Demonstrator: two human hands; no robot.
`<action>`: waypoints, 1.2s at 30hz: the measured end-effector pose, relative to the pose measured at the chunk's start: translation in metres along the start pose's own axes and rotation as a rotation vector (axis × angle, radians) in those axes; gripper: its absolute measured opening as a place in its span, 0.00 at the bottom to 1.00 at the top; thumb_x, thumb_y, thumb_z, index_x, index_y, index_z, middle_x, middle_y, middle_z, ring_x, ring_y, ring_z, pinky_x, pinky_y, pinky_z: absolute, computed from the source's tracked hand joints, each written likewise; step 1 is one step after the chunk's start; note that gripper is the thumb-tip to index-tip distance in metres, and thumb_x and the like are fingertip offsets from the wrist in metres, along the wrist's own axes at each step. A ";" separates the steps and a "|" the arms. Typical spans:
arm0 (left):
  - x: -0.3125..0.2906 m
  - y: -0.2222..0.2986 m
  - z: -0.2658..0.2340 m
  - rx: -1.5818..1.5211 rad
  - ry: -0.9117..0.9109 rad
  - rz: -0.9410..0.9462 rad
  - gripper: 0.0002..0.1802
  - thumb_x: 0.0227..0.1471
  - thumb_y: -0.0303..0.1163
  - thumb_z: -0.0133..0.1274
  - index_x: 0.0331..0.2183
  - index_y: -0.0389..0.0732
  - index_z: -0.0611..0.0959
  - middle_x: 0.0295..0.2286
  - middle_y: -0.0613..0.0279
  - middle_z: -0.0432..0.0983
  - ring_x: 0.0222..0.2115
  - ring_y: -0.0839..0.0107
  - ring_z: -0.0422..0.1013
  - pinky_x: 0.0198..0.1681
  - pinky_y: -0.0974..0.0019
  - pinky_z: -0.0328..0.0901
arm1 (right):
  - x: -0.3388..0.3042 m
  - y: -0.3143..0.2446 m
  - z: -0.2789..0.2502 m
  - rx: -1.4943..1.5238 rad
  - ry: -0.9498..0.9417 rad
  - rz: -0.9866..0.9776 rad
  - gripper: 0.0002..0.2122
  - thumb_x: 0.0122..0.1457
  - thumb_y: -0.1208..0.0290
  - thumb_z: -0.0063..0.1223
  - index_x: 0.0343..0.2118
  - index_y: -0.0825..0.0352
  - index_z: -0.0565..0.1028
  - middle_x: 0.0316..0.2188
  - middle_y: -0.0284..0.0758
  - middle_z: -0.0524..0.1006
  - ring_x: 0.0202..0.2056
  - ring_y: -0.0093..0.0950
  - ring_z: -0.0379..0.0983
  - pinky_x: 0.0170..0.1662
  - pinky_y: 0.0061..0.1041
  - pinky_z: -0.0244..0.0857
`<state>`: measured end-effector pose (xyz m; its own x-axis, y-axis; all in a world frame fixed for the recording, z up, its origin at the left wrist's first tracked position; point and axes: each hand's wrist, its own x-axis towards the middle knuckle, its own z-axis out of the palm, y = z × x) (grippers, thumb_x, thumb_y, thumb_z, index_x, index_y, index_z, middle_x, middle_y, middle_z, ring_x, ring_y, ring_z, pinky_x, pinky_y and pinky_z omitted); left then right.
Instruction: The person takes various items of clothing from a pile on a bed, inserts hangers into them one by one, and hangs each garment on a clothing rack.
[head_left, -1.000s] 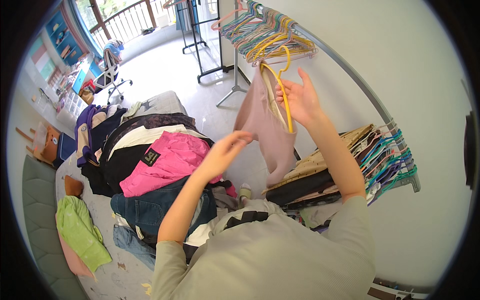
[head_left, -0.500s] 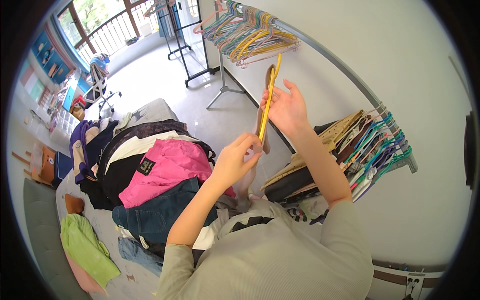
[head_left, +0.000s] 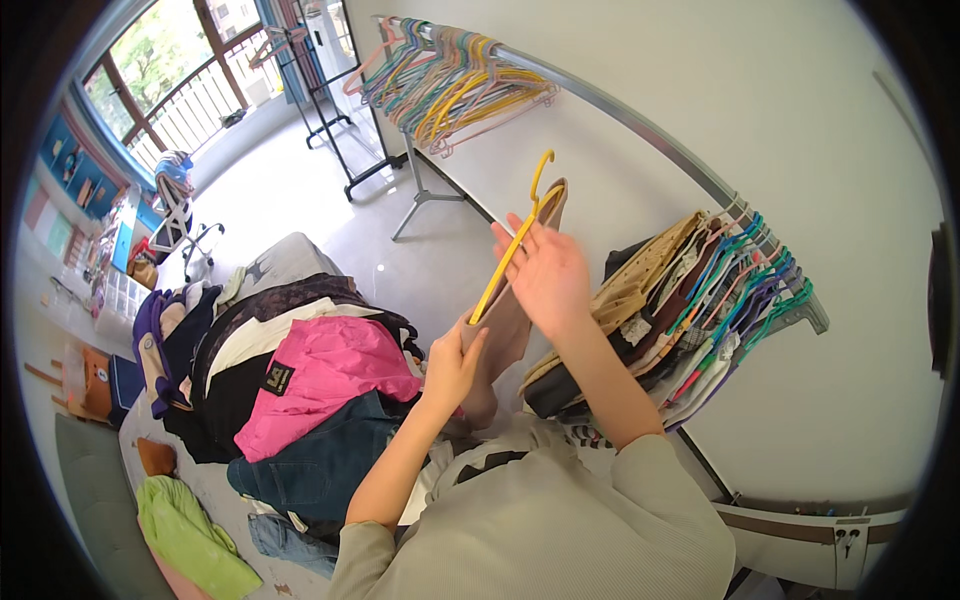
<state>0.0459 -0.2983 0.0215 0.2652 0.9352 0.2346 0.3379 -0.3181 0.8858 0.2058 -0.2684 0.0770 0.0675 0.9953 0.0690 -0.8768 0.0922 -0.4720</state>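
Note:
A yellow clothes hanger sits tilted inside a taupe garment, its hook pointing up and away from me. My left hand pinches the garment at the hanger's near end, thumb on top. Beside the upper part of the hanger is my right hand, its fingers stretched out and apart, with the fingertips passing behind the yellow bar. Whether those fingertips touch the cloth I cannot tell. The garment's lower part hangs down toward my body.
To the left, a bed bears a heap with a pink garment and dark jeans. A metal rail runs along the wall, holding many bare hangers far off and hung clothes at right.
The hanger and garment have turned so the hook leans right and shows fully. Both hands have come lower and nearer, and the view has shifted to the right.

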 end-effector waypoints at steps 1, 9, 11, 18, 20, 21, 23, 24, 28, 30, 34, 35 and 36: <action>0.005 -0.001 0.006 0.006 -0.010 0.001 0.18 0.51 0.31 0.50 0.44 0.34 0.73 0.20 0.39 0.69 0.20 0.49 0.68 0.27 0.62 0.63 | -0.005 0.000 -0.005 -0.033 -0.042 -0.023 0.29 0.56 0.64 0.38 0.58 0.73 0.47 0.56 0.40 0.53 0.60 0.35 0.48 0.61 0.32 0.44; 0.027 -0.009 0.060 -0.025 -0.033 0.101 0.17 0.51 0.28 0.48 0.43 0.33 0.73 0.30 0.39 0.73 0.32 0.46 0.71 0.35 0.58 0.65 | -0.031 -0.029 -0.020 -0.176 -0.089 0.023 0.33 0.56 0.68 0.39 0.61 0.70 0.39 0.62 0.40 0.41 0.63 0.32 0.36 0.64 0.29 0.33; 0.033 -0.002 0.072 -0.051 -0.083 0.087 0.17 0.51 0.28 0.48 0.43 0.33 0.73 0.32 0.40 0.73 0.35 0.45 0.70 0.38 0.58 0.65 | -0.033 -0.041 -0.025 -0.196 -0.072 -0.012 0.34 0.56 0.68 0.40 0.61 0.70 0.38 0.62 0.40 0.41 0.63 0.33 0.35 0.64 0.29 0.32; 0.063 0.023 0.121 -0.018 -0.240 0.187 0.22 0.49 0.29 0.50 0.48 0.39 0.69 0.38 0.45 0.72 0.39 0.47 0.69 0.41 0.56 0.64 | -0.034 -0.092 -0.043 -0.272 0.002 -0.176 0.35 0.54 0.70 0.40 0.61 0.70 0.36 0.63 0.40 0.40 0.64 0.33 0.35 0.64 0.29 0.31; 0.072 0.032 0.133 0.001 -0.281 0.261 0.25 0.49 0.29 0.51 0.50 0.42 0.67 0.40 0.47 0.72 0.40 0.47 0.68 0.42 0.56 0.64 | -0.036 -0.102 -0.044 -0.292 0.059 -0.225 0.35 0.54 0.70 0.39 0.61 0.70 0.36 0.63 0.40 0.40 0.64 0.33 0.34 0.64 0.28 0.31; 0.078 0.034 0.138 0.008 -0.301 0.308 0.26 0.48 0.29 0.51 0.51 0.42 0.66 0.41 0.48 0.71 0.41 0.48 0.68 0.42 0.56 0.64 | -0.037 -0.107 -0.045 -0.299 0.084 -0.249 0.35 0.54 0.70 0.39 0.61 0.70 0.36 0.63 0.40 0.40 0.64 0.32 0.34 0.64 0.28 0.30; 0.086 0.041 0.149 0.024 -0.343 0.350 0.28 0.48 0.30 0.51 0.52 0.43 0.65 0.42 0.49 0.70 0.42 0.48 0.67 0.43 0.56 0.64 | -0.037 -0.117 -0.049 -0.326 0.113 -0.302 0.34 0.55 0.69 0.38 0.61 0.70 0.36 0.63 0.40 0.40 0.64 0.32 0.34 0.64 0.28 0.30; 0.089 0.047 0.154 0.033 -0.367 0.344 0.28 0.48 0.30 0.51 0.52 0.43 0.65 0.42 0.49 0.70 0.42 0.49 0.67 0.43 0.56 0.63 | -0.038 -0.121 -0.052 -0.338 0.129 -0.330 0.34 0.55 0.68 0.38 0.61 0.70 0.36 0.63 0.40 0.40 0.64 0.32 0.34 0.64 0.28 0.30; 0.092 0.051 0.177 0.134 -0.538 0.278 0.26 0.49 0.32 0.50 0.51 0.41 0.65 0.43 0.49 0.69 0.42 0.50 0.66 0.43 0.57 0.64 | -0.035 -0.125 -0.073 -0.214 0.319 -0.412 0.33 0.56 0.67 0.36 0.61 0.70 0.37 0.62 0.41 0.42 0.63 0.33 0.37 0.64 0.28 0.30; 0.093 0.050 0.183 0.178 -0.654 0.250 0.25 0.49 0.34 0.50 0.49 0.40 0.66 0.42 0.48 0.69 0.42 0.50 0.67 0.42 0.57 0.64 | -0.036 -0.125 -0.079 -0.190 0.413 -0.445 0.33 0.57 0.66 0.35 0.61 0.69 0.37 0.62 0.41 0.43 0.63 0.33 0.39 0.64 0.28 0.30; 0.092 0.038 0.193 0.176 -0.584 0.506 0.26 0.48 0.34 0.49 0.48 0.36 0.65 0.32 0.48 0.72 0.33 0.48 0.68 0.35 0.56 0.64 | -0.042 -0.129 -0.081 -0.238 0.410 -0.457 0.33 0.56 0.67 0.36 0.61 0.69 0.37 0.62 0.42 0.45 0.62 0.33 0.41 0.63 0.28 0.31; 0.094 0.042 0.193 0.174 -0.622 0.481 0.25 0.47 0.34 0.49 0.48 0.36 0.66 0.31 0.49 0.72 0.33 0.49 0.68 0.35 0.55 0.64 | -0.043 -0.132 -0.082 -0.246 0.396 -0.467 0.33 0.56 0.67 0.36 0.61 0.69 0.38 0.62 0.42 0.45 0.62 0.33 0.41 0.63 0.27 0.32; 0.097 0.049 0.191 0.172 -0.659 0.455 0.25 0.47 0.34 0.49 0.47 0.36 0.66 0.31 0.49 0.72 0.32 0.49 0.68 0.35 0.55 0.64 | -0.044 -0.135 -0.083 -0.253 0.383 -0.478 0.33 0.56 0.67 0.36 0.61 0.69 0.38 0.61 0.42 0.45 0.62 0.33 0.42 0.63 0.27 0.32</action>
<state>0.2611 -0.2529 0.0116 0.8678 0.4428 0.2254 0.1893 -0.7140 0.6740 0.3609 -0.3222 0.0648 0.6265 0.7790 0.0268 -0.5728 0.4835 -0.6619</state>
